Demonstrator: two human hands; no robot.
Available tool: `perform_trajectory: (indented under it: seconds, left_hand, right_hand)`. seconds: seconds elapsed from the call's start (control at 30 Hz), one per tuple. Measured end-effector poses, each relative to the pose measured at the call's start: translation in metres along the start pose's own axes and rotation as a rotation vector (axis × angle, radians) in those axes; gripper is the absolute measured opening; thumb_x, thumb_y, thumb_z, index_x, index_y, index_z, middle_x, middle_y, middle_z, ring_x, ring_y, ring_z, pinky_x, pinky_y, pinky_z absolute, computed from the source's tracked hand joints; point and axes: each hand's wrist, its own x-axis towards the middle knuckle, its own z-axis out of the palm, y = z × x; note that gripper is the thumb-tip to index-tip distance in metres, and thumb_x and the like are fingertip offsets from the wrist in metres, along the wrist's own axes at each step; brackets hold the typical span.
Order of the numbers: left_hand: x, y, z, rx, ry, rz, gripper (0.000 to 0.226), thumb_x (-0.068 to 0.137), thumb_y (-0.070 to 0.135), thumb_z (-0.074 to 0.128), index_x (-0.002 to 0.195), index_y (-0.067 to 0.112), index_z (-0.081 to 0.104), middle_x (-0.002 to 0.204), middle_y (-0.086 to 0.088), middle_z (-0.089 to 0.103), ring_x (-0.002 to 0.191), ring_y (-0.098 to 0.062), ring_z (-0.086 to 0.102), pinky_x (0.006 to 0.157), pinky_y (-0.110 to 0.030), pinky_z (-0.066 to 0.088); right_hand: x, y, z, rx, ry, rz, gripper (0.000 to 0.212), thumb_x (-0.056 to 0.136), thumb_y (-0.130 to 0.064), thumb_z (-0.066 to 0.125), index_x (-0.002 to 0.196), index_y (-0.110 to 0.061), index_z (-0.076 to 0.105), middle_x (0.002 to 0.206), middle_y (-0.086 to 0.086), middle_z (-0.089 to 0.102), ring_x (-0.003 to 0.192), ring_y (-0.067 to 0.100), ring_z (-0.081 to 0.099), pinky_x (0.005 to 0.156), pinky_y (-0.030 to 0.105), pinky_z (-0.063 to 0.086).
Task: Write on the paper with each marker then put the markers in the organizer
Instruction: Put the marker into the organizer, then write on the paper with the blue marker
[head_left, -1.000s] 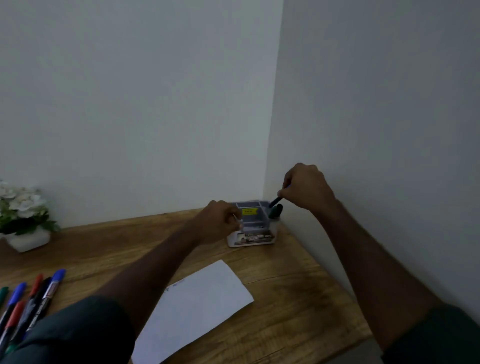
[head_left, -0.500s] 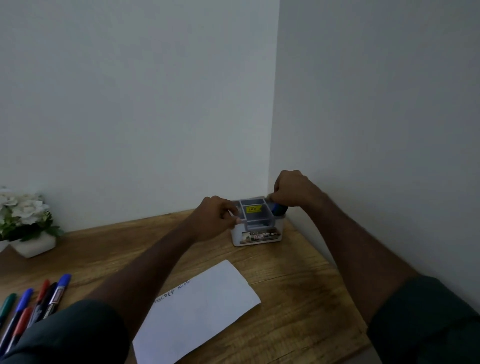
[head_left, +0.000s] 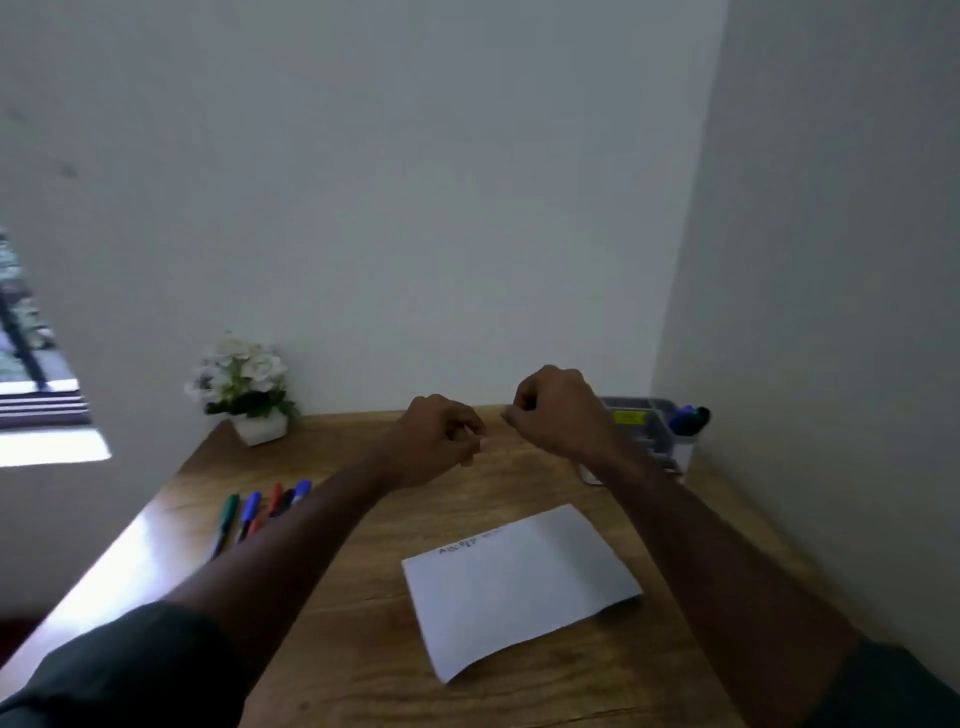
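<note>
A: Where are the hands?

B: Both hover above the worktop (head_left: 363, 623). The left hand (head_left: 439, 434) and the right hand (head_left: 558, 410) have loosely curled fingers (head_left: 470, 436) that hold nothing — their tips almost meet.

A: And the organizer?

B: The organizer (head_left: 647, 431) stands in the corner, right of the right-hand fingers, partly hidden by that wrist. A blue marker (head_left: 687, 415) sticks up from its right compartment.

A: The paper?

B: The paper (head_left: 519, 582) lies flat on the near side of both hands' fingers, with small writing along its top edge. More markers (head_left: 254, 512) lie in a row well left of the left fingers — beyond them, a flower pot (head_left: 244, 389).
</note>
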Motion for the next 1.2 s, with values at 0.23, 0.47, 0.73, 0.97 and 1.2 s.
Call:
perform_trajectory:
  seconds: [0.23,0.47,0.73,0.97,1.2]
  left_hand:
    - [-0.082,-0.054,-0.058,0.117,0.133,-0.185,0.006,0.084,0.02,0.071,0.079,0.018,0.073,0.061,0.004,0.069,0.054,-0.002,0.063,0.057,-0.02,0.047]
    - [-0.149,-0.099,-0.101,0.307,0.219,-0.377,0.012,0.081,0.022,0.067,0.071,0.024,0.074,0.057,0.012,0.06,0.055,0.0,0.056,0.049,-0.015,0.036]
    - [-0.165,-0.115,-0.096,0.277,0.2,-0.414,0.009,0.083,0.024,0.071,0.077,0.022,0.075,0.064,0.013,0.062,0.057,-0.002,0.055,0.05,-0.016,0.037]
    - [-0.157,-0.113,-0.087,0.204,0.206,-0.422,0.003,0.083,0.026,0.071,0.083,0.027,0.074,0.071,0.012,0.065,0.064,-0.004,0.059,0.057,-0.02,0.044]
    - [-0.145,-0.097,-0.072,-0.073,0.339,-0.252,0.032,0.084,0.028,0.074,0.116,0.029,0.068,0.074,0.011,0.069,0.073,-0.004,0.063,0.072,-0.017,0.047]
  right_hand:
    - [-0.016,-0.078,0.086,0.116,-0.235,-0.17,0.009,0.085,-0.025,0.068,0.083,-0.017,0.072,0.083,-0.003,0.071,0.073,0.01,0.064,0.063,0.026,0.048]
    - [-0.025,-0.139,0.16,0.138,-0.503,-0.262,0.025,0.094,-0.023,0.057,0.115,-0.028,0.069,0.125,0.003,0.065,0.105,0.019,0.062,0.089,0.03,0.05]
    - [-0.031,-0.15,0.185,0.034,-0.343,-0.132,0.007,0.089,-0.026,0.063,0.083,-0.027,0.059,0.095,0.001,0.064,0.084,0.017,0.059,0.061,0.027,0.041]
    - [-0.024,-0.139,0.176,-0.085,-0.313,-0.074,0.03,0.088,-0.011,0.057,0.117,-0.014,0.058,0.118,0.011,0.061,0.104,0.03,0.06,0.071,0.032,0.043]
    - [-0.03,-0.111,0.148,-0.048,-0.256,-0.25,0.03,0.099,-0.041,0.044,0.105,-0.018,0.062,0.094,0.003,0.064,0.076,0.016,0.056,0.062,0.031,0.038]
